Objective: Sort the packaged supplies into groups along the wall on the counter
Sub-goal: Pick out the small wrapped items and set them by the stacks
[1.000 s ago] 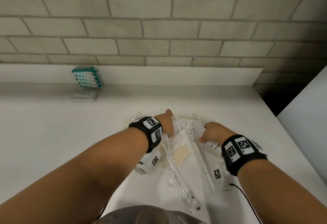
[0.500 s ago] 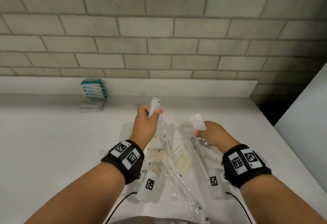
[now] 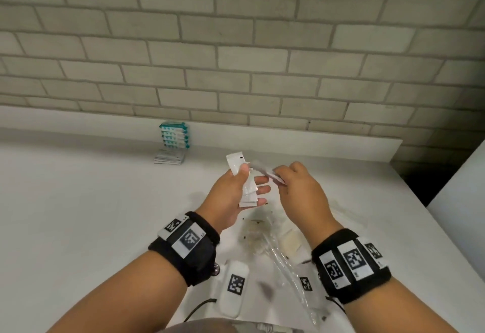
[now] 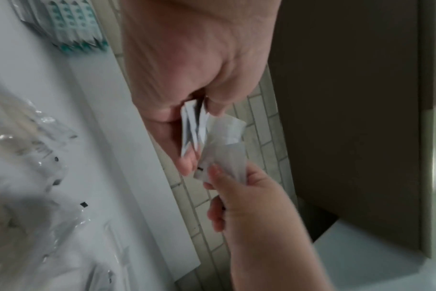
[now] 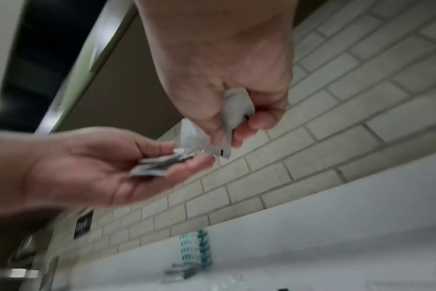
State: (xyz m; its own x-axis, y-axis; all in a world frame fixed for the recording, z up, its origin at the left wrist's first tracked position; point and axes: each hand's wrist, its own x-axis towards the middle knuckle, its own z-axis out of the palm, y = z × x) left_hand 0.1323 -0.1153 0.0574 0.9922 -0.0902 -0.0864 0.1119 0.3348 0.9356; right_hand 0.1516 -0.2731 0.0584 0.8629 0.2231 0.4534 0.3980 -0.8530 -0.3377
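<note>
Above counter [image 3: 78, 201], left hand [image 3: 231, 190] grips several white packets [image 3: 245, 183] — count unclear; just right, right hand [image 3: 301, 188] pinches one packet [image 3: 265, 172].

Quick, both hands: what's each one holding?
Left hand: thumb pinning a stack of white packets.
Right hand: pinching one white packet.

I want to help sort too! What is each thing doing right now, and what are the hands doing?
left hand: holds a small stack of white packets, raised above the counter.
right hand: pinches one white packet beside that stack.
teal packets: stacked against the wall.
flat white packets: stacked before the teal ones.
clear wrapped supplies: loose on the counter, unsorted.
</note>
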